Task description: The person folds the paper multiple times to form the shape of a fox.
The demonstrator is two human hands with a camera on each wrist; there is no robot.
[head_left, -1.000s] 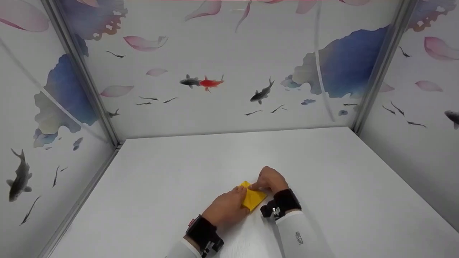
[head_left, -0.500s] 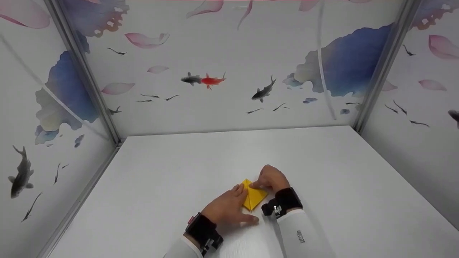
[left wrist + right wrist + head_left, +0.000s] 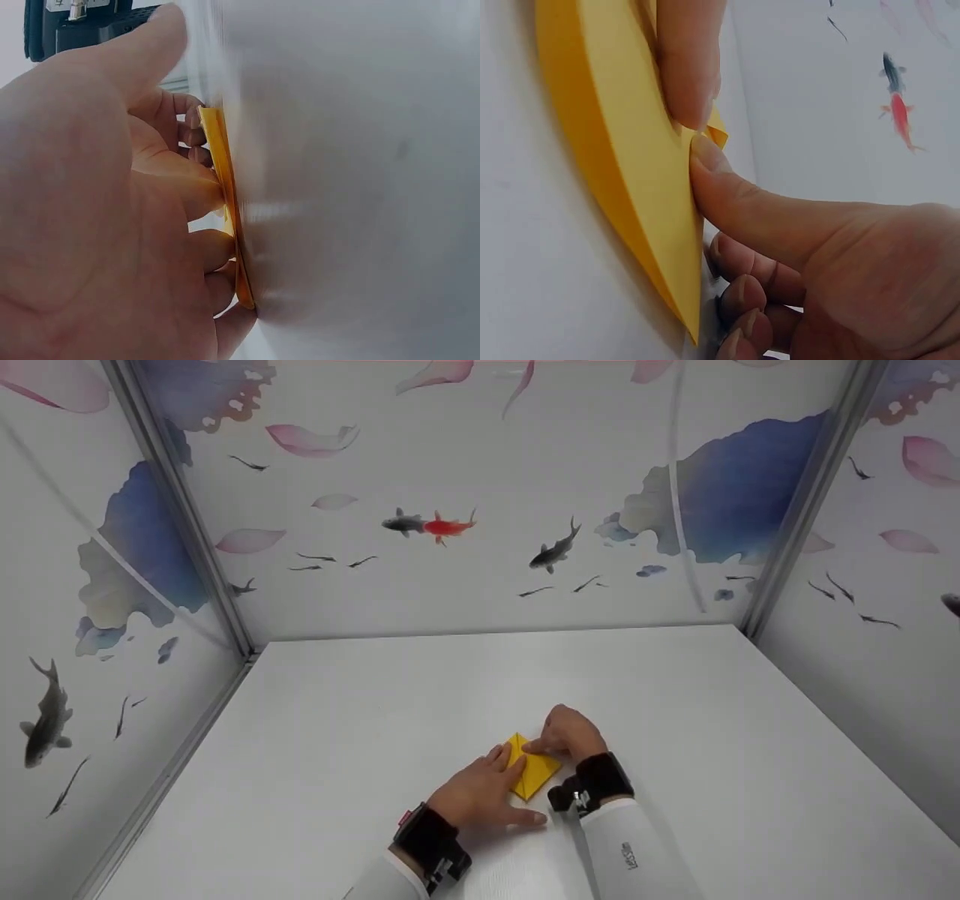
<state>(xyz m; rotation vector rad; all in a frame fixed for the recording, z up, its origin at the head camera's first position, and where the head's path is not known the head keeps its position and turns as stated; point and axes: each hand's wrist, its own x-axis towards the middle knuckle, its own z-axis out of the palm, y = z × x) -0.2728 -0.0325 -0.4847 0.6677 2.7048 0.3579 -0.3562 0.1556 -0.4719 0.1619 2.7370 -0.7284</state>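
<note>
A small piece of folded yellow paper (image 3: 538, 774), diamond-shaped with a crease down its length, lies on the white table. My left hand (image 3: 480, 793) rests over its left side, fingers stretched onto it and thumb spread away over the table. From the right, my right hand (image 3: 571, 736) holds the paper near its far corner. In the right wrist view, the right thumb (image 3: 739, 202) presses on the yellow paper (image 3: 641, 157), its tip close beside a left fingertip (image 3: 690, 97). The other right fingers curl at the paper's edge. Seen edge-on in the left wrist view, the paper (image 3: 227, 195) is slightly raised in layers.
The white tabletop (image 3: 360, 720) spreads around both hands. Upright panels (image 3: 487, 592) printed with fish and petals enclose it at the back and both sides, with metal posts at the corners. Each wrist wears a black strap with a small camera (image 3: 431, 840).
The left thumb has swung out from beside the paper toward the right. Left fingers have shifted slightly across the paper, baring its crease. The right hand stays in about the same place.
</note>
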